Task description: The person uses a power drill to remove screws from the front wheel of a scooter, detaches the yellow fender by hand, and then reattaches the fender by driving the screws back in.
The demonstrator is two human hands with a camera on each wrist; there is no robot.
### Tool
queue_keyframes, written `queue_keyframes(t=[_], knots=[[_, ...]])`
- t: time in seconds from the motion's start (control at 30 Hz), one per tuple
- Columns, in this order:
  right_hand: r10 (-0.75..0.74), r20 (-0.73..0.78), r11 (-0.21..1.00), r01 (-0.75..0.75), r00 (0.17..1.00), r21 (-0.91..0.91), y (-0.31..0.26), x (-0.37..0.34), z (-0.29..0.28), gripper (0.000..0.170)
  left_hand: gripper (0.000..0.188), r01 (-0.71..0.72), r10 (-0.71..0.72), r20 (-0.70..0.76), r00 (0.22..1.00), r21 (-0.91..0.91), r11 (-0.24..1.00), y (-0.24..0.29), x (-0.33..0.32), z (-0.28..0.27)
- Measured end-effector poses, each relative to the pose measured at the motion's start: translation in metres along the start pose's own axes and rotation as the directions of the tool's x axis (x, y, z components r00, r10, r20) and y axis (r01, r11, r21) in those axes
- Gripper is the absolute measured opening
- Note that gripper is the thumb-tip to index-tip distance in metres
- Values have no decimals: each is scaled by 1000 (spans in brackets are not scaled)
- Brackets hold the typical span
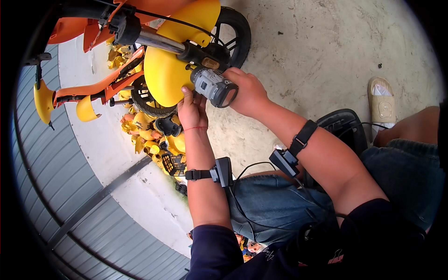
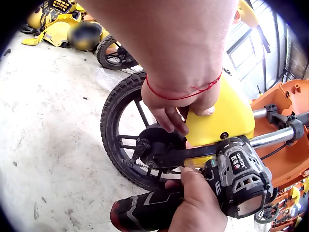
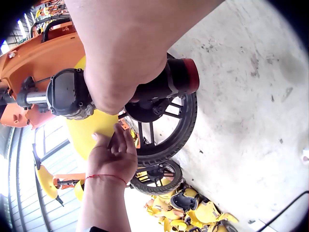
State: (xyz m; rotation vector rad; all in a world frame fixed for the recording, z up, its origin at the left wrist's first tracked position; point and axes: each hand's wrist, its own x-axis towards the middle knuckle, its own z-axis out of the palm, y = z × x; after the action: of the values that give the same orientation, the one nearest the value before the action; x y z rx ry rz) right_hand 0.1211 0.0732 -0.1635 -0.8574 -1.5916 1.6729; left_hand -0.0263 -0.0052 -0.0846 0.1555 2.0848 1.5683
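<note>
My right hand (image 1: 249,92) grips a grey and black cordless drill (image 1: 209,86) by its handle. The drill's front end is right at a screw hole (image 2: 224,136) in a yellow front mudguard (image 1: 161,77), beside the metal fork tube (image 2: 280,137). With the thumb on the mudguard's outer face and the fingers behind its edge, my left hand (image 1: 192,111) holds the mudguard. A red string circles the left wrist. In the left wrist view the black spoked wheel (image 2: 108,121) stands just beyond both hands. The right palm hides part of the drill's handle in the right wrist view.
Orange body panels (image 3: 53,53) surround the fork. Another orange vehicle (image 1: 100,91) with a yellow mudguard stands alongside. Yellow parts and helmets (image 1: 144,123) lie heaped by the wall. A black chair-like object (image 1: 343,123) is beside the person's leg, near a beige slipper (image 1: 382,100).
</note>
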Motion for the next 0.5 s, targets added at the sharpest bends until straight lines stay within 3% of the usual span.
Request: queue_keyframes(t=[0.5], knots=[[72, 59, 997, -72, 996, -6, -3, -1, -4, 40, 45, -7, 7, -12, 1000, 9, 1000, -3, 3, -2]])
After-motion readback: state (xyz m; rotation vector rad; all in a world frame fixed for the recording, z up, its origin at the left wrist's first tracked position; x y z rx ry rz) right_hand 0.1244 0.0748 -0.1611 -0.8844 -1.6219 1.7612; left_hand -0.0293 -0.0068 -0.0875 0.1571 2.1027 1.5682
